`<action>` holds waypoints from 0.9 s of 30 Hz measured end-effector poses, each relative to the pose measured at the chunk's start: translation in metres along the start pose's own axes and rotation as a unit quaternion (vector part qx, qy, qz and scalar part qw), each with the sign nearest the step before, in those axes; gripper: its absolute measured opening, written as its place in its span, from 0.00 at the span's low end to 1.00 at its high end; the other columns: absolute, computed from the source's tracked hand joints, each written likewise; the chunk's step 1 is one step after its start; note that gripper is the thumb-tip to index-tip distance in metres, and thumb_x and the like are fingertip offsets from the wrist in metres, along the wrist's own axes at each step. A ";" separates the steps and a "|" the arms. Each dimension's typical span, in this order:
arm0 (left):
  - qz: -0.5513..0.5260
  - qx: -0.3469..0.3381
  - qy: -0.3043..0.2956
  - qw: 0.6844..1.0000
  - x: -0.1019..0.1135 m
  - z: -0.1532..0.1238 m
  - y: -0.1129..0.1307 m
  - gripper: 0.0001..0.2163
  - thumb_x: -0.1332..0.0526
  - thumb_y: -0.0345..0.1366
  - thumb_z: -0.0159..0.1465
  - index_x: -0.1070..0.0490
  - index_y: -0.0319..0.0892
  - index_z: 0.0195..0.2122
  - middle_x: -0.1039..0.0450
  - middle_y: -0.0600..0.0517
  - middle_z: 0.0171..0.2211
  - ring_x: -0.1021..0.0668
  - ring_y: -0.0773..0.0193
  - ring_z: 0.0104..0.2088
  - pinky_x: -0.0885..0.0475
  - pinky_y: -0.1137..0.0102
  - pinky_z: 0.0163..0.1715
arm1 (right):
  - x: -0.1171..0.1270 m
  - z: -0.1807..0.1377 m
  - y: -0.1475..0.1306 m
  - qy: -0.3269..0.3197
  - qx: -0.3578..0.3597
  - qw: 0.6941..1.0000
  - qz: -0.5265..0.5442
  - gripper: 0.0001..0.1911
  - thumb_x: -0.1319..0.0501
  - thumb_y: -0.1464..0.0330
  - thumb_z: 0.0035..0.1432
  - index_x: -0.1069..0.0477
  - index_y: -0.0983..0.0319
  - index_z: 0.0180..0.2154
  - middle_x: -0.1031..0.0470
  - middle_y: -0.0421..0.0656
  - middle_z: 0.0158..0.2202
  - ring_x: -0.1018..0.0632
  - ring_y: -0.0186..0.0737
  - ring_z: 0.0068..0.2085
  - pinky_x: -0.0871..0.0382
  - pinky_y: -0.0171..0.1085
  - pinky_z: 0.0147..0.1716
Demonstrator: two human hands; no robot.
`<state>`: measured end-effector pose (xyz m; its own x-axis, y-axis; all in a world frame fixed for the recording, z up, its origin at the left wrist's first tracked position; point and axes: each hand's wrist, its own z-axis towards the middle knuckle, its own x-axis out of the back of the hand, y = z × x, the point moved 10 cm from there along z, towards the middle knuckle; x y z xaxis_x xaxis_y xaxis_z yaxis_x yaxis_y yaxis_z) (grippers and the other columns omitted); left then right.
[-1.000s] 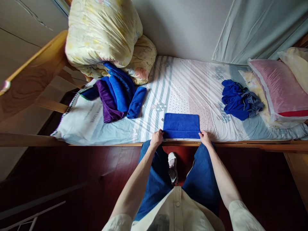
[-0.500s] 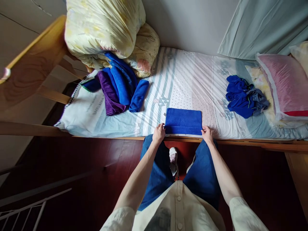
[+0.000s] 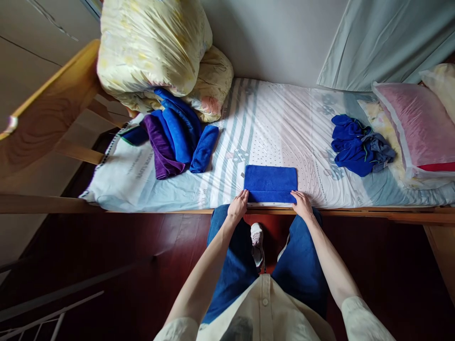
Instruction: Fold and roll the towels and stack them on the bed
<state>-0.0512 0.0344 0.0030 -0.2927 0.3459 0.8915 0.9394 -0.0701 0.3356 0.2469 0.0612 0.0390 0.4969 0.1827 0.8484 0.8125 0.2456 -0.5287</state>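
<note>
A blue towel (image 3: pixel 270 179), folded into a flat rectangle, lies at the bed's near edge. A fold line runs across it close to its near side. My left hand (image 3: pixel 238 206) has its fingers together on the near left corner. At the near right corner my right hand (image 3: pixel 302 204) grips the towel, fingertips on top and thumb low at the edge. A small pale label shows beside the towel's left edge. To the left lie several rolled blue towels (image 3: pixel 183 137) and a purple towel (image 3: pixel 161 151).
Crumpled blue and grey cloths (image 3: pixel 359 144) lie on the bed (image 3: pixel 284 118) at right, beside a pink pillow (image 3: pixel 419 125). A yellow quilt (image 3: pixel 152 47) is piled at back left, near the wooden bed end (image 3: pixel 53 94). A grey curtain (image 3: pixel 387 42) hangs behind.
Both hands have shifted slightly inward along the towel's near edge, the right one more clearly. The view has tipped a little, so everything sits lower. The towel keeps its folded shape.
</note>
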 end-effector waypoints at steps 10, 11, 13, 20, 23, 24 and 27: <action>-0.042 0.014 0.057 0.997 0.016 0.004 -0.008 0.25 0.47 0.23 0.66 0.26 0.41 0.62 0.25 0.40 0.63 0.25 0.52 0.65 0.28 0.57 0.64 | 0.011 0.002 0.013 0.022 -0.055 0.995 0.082 0.28 0.44 0.82 0.59 0.20 0.59 0.55 0.18 0.47 0.57 0.19 0.44 0.59 0.26 0.46 0.65; -0.060 0.015 0.068 0.996 0.020 0.003 -0.011 0.25 0.46 0.23 0.65 0.24 0.43 0.61 0.23 0.41 0.61 0.23 0.52 0.63 0.28 0.57 0.64 | 0.014 0.001 0.016 0.023 -0.063 0.993 0.101 0.26 0.43 0.80 0.59 0.20 0.59 0.55 0.17 0.47 0.55 0.18 0.45 0.57 0.25 0.46 0.63; -0.106 0.019 0.094 0.990 0.029 0.000 -0.016 0.23 0.44 0.25 0.63 0.22 0.43 0.57 0.20 0.43 0.57 0.21 0.52 0.60 0.27 0.58 0.64 | 0.018 -0.002 0.021 0.024 -0.078 0.987 0.139 0.23 0.42 0.77 0.61 0.19 0.60 0.54 0.15 0.47 0.51 0.16 0.46 0.51 0.23 0.46 0.59; -0.298 0.066 0.142 0.941 0.044 0.001 -0.035 0.13 0.40 0.34 0.65 0.22 0.42 0.49 0.16 0.46 0.45 0.15 0.54 0.46 0.20 0.56 0.55 | 0.023 0.001 0.038 0.064 -0.111 0.964 0.234 0.17 0.37 0.64 0.61 0.18 0.62 0.49 0.14 0.48 0.46 0.16 0.47 0.43 0.20 0.45 0.50; -0.355 0.063 0.131 0.923 0.041 0.007 -0.036 0.14 0.40 0.37 0.65 0.23 0.41 0.49 0.16 0.47 0.45 0.15 0.57 0.44 0.19 0.59 0.53 | 0.017 0.004 0.044 0.073 -0.122 0.959 0.246 0.19 0.37 0.60 0.61 0.18 0.62 0.49 0.15 0.49 0.44 0.16 0.46 0.42 0.20 0.44 0.46; -0.361 0.065 0.125 0.922 0.039 0.009 -0.037 0.14 0.40 0.38 0.64 0.23 0.41 0.49 0.16 0.47 0.44 0.15 0.56 0.45 0.19 0.60 0.52 | 0.016 0.005 0.046 0.077 -0.124 0.957 0.250 0.19 0.36 0.59 0.61 0.19 0.62 0.49 0.15 0.49 0.44 0.16 0.47 0.42 0.20 0.43 0.45; -0.345 0.087 0.109 0.928 0.037 0.013 -0.042 0.13 0.40 0.38 0.64 0.24 0.41 0.48 0.16 0.46 0.43 0.15 0.54 0.48 0.19 0.61 0.50 | 0.013 0.006 0.053 0.086 -0.131 0.954 0.255 0.19 0.36 0.57 0.62 0.19 0.63 0.48 0.15 0.50 0.41 0.16 0.48 0.42 0.20 0.42 0.42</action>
<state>-0.0993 0.0617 0.0176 -0.8470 0.0529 0.5290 0.5234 0.2570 0.8124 0.2946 0.0828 0.0223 0.8723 0.0506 0.4864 0.4890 -0.0847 -0.8682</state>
